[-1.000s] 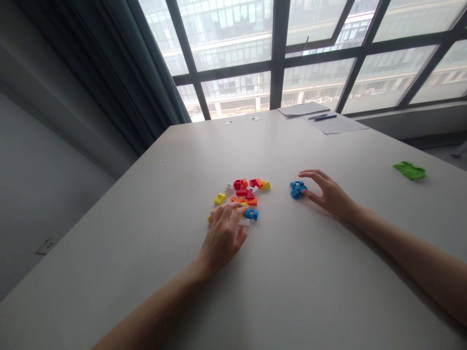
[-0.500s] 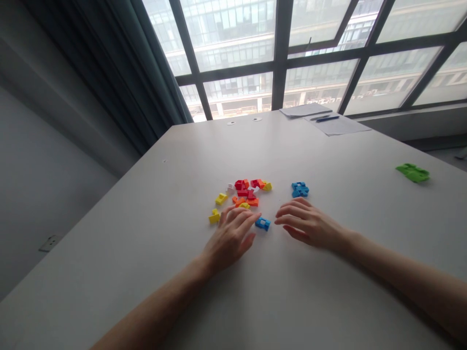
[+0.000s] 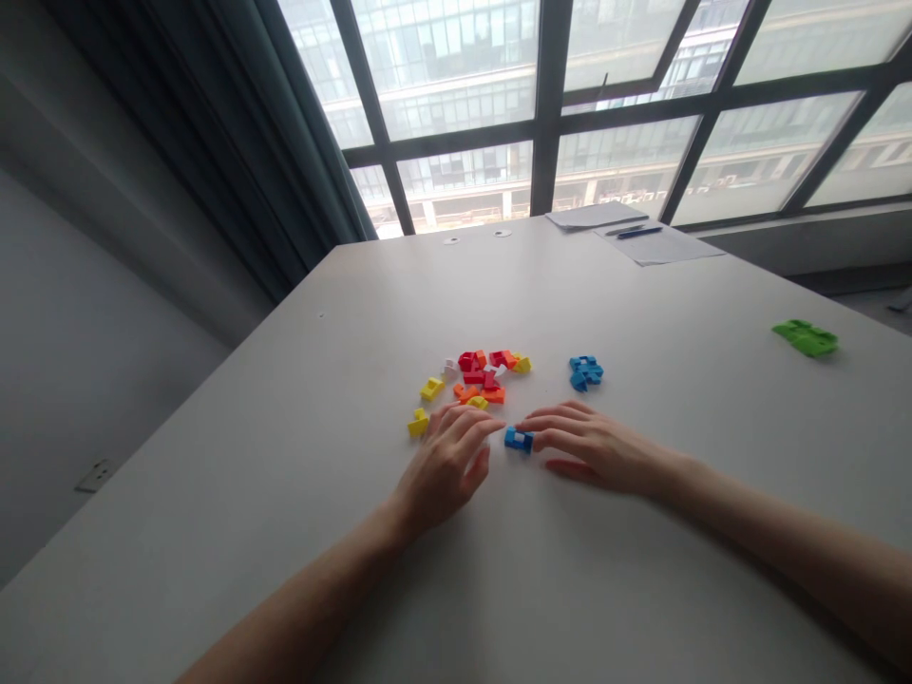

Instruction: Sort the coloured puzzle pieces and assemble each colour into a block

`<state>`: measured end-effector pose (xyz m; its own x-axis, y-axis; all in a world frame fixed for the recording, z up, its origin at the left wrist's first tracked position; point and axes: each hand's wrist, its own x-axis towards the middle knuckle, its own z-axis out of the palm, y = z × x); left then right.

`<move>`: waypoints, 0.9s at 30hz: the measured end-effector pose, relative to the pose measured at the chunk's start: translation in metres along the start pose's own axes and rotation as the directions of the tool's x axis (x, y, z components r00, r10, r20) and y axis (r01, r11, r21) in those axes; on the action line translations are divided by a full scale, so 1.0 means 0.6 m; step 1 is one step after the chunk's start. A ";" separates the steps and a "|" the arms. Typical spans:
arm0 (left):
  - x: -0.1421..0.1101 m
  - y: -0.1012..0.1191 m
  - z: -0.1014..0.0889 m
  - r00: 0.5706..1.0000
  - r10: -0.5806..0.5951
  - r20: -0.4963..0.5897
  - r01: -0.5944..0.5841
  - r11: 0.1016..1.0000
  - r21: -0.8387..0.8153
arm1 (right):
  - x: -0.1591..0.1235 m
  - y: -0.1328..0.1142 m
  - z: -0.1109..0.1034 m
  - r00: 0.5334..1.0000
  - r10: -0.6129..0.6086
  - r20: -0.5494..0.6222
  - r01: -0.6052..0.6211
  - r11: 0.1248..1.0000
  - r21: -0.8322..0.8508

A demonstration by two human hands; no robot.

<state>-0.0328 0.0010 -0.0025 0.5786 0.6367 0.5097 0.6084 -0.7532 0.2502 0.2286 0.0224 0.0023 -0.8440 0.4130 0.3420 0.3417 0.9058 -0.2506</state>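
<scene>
A small blue plastic block (image 3: 518, 439) with a notch lies on the white table between my hands. My right hand (image 3: 595, 445) is open, its fingertips at the block's right side and top edge. Just left of the block is my left hand (image 3: 450, 456), open with fingers stretched forward over the near edge of a mixed pile. That pile holds several red blocks (image 3: 472, 377), orange blocks (image 3: 493, 395), yellow blocks (image 3: 431, 389) and white ones. A cluster of blue blocks (image 3: 585, 372) sits beyond my right hand. What lies under my left fingers is hidden.
Green blocks (image 3: 807, 337) lie together at the table's right side. Papers (image 3: 659, 247) with a blue pen (image 3: 639, 232) rest at the far edge by the window. A dark curtain (image 3: 285, 142) hangs at the left.
My right hand has moved left and nearer, reaching the single blue block. That block has shifted slightly right, and my left index finger has drawn back a little from it.
</scene>
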 end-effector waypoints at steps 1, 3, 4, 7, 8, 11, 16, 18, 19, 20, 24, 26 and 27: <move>0.000 0.000 0.000 1.000 -0.003 -0.001 0.003 1.000 0.001 | 0.000 0.000 0.000 1.000 -0.002 0.013 0.001 1.000 0.015; -0.001 0.000 -0.001 1.000 -0.009 -0.006 0.009 1.000 0.004 | 0.001 0.000 0.000 1.000 -0.002 0.022 0.002 0.999 0.037; -0.002 0.000 -0.002 1.000 -0.012 -0.010 0.012 1.000 0.005 | 0.002 0.000 0.000 1.000 0.001 0.017 -0.001 0.999 0.042; -0.002 0.000 -0.003 1.000 -0.016 -0.027 0.016 1.000 0.010 | 0.001 -0.001 0.000 1.000 0.006 -0.019 -0.005 1.000 0.027; -0.002 0.000 -0.004 0.999 -0.018 -0.034 0.018 1.000 0.013 | 0.001 -0.002 0.000 1.000 0.004 -0.031 -0.004 1.000 0.018; -0.001 -0.001 -0.003 0.998 -0.025 -0.050 0.026 1.000 0.017 | -0.001 -0.005 0.000 0.999 0.004 -0.047 -0.004 1.000 -0.001; -0.001 -0.001 -0.002 0.998 -0.037 -0.057 0.038 0.999 0.019 | 0.000 -0.013 -0.004 0.999 -0.026 0.048 0.024 0.999 0.048; -0.001 -0.002 -0.002 0.997 -0.039 -0.060 0.041 0.999 0.019 | 0.002 -0.015 -0.006 0.997 -0.031 0.069 0.025 0.996 0.083; -0.001 -0.002 -0.001 0.997 -0.039 -0.062 0.041 0.999 0.019 | 0.004 -0.016 -0.006 0.997 -0.029 0.069 0.022 0.995 0.100; 0.000 -0.002 -0.001 0.997 -0.038 -0.063 0.040 0.999 0.020 | 0.005 -0.017 -0.007 0.997 -0.026 0.066 0.019 0.993 0.115; 0.000 -0.002 -0.001 0.997 -0.037 -0.064 0.038 0.999 0.023 | 0.006 -0.016 -0.005 0.998 -0.015 0.054 0.008 0.990 0.144; -0.001 -0.001 -0.002 0.997 -0.038 -0.067 0.040 0.999 0.024 | 0.004 -0.014 -0.003 0.999 0.000 0.033 -0.005 0.990 0.143; -0.001 -0.001 -0.003 0.997 -0.039 -0.067 0.040 0.999 0.024 | 0.002 -0.013 -0.002 1.000 0.012 0.016 -0.014 0.990 0.139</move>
<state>-0.0346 0.0008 -0.0016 0.5171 0.6528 0.5537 0.6440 -0.7228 0.2507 0.2253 0.0158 0.0057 -0.8462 0.4224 0.3249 0.2928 0.8779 -0.3788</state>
